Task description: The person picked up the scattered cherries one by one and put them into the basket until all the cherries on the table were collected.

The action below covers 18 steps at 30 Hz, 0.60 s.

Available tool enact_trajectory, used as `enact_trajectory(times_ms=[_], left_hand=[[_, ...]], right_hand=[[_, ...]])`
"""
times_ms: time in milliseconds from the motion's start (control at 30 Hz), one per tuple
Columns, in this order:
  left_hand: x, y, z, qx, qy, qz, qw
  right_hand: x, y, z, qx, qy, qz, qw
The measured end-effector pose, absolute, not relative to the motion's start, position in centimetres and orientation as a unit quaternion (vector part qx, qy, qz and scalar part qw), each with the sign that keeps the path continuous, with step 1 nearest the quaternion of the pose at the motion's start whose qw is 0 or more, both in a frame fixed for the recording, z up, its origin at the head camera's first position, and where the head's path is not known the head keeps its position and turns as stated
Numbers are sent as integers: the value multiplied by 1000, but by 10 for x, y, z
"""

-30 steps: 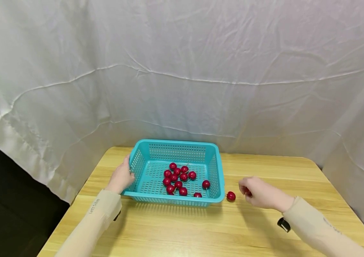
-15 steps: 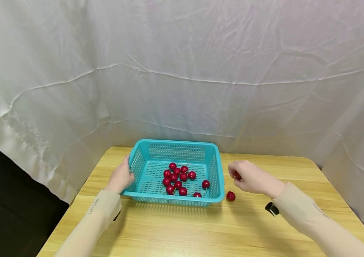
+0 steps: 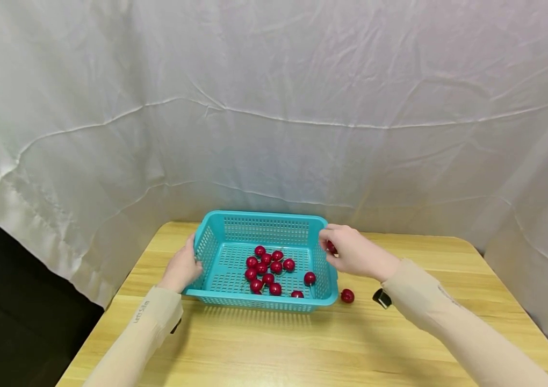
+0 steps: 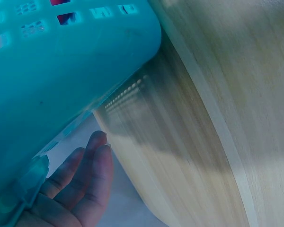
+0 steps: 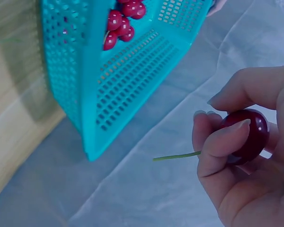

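A turquoise plastic basket [image 3: 264, 302] stands on the wooden table with several red cherries [image 3: 261, 267] inside. At its left end my left hand [image 3: 182, 267] holds the rim. The left wrist view shows the fingers [image 4: 92, 179] extended outside the basket wall, with the thumb hidden. My right hand [image 3: 348, 251] is raised by the basket's right rim. A dark red cherry [image 5: 253, 135] is gripped in its curled fingers, and the green stem [image 5: 177, 156] sticks out between them. Another cherry [image 3: 347, 295] lies on the table just right of the basket's near right corner.
The wooden table [image 3: 264, 349] reaches to a pale cloth curtain [image 3: 274, 134] behind the basket and at both sides. Dark fabric [image 3: 17, 312] hangs beyond the table's left edge. A black strap [image 3: 382, 298] is on the right wrist.
My right hand has moved left and up from the table to the basket's right rim, carrying the cherry. The left hand, the basket and the loose cherry have stayed in place.
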<state>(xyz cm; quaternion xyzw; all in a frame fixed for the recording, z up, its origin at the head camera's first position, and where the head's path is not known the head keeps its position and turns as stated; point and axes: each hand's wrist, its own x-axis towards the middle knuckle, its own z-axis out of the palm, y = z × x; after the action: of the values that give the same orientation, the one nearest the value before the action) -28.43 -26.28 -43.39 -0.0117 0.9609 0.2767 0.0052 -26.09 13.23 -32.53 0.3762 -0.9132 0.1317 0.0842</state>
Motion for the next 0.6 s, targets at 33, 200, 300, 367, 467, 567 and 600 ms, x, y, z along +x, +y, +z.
enact_trajectory(times_ms=[33, 200, 300, 367, 467, 567, 600], left_hand=[[-285, -263, -434, -12, 961, 277, 5], [-285, -263, -434, -12, 960, 279, 5], [-284, -263, -433, -10, 960, 281, 4], [-284, -263, -433, -10, 960, 281, 3], [-284, -263, -433, -12, 959, 282, 6], [-285, -263, -433, -12, 959, 283, 7], [-285, -263, -433, -12, 958, 286, 8]], right_hand=[[-263, 130, -325, 377, -913, 131, 87], [-272, 114, -319, 384, -909, 135, 89], [-277, 104, -316, 384, -909, 135, 84], [-280, 96, -315, 380, -912, 136, 76], [-286, 86, -315, 373, -915, 137, 64], [-290, 77, -316, 371, -917, 135, 53], [-291, 74, -316, 370, -918, 135, 49]])
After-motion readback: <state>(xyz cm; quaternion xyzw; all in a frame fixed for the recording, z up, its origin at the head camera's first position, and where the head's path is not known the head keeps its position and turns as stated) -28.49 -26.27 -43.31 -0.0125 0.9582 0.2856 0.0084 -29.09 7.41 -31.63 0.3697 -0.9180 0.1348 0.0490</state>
